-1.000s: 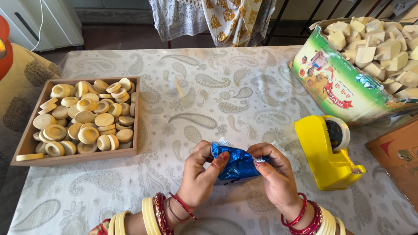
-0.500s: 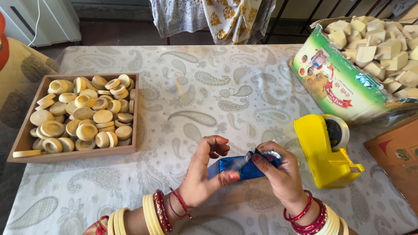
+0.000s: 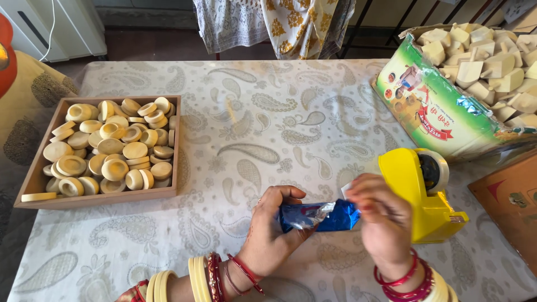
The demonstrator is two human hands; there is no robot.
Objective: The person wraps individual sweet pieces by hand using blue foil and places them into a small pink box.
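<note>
A small object wrapped in shiny blue foil lies sideways just above the table near the front edge. My left hand grips its left end from below. My right hand pinches its right end, with the fingertips on a small pale strip there. A yellow tape dispenser with a roll of clear tape stands directly behind my right hand. Both wrists carry red and yellow bangles.
A wooden tray full of several round wooden discs sits at the left. A printed green carton heaped with pale wooden blocks stands at the back right. A brown cardboard box lies at the right edge. A paisley cloth covers the table.
The blue packet has turned from a loosely crumpled bundle into a tighter sideways roll. My right hand has shifted to the right, to the packet's end beside the tape dispenser.
</note>
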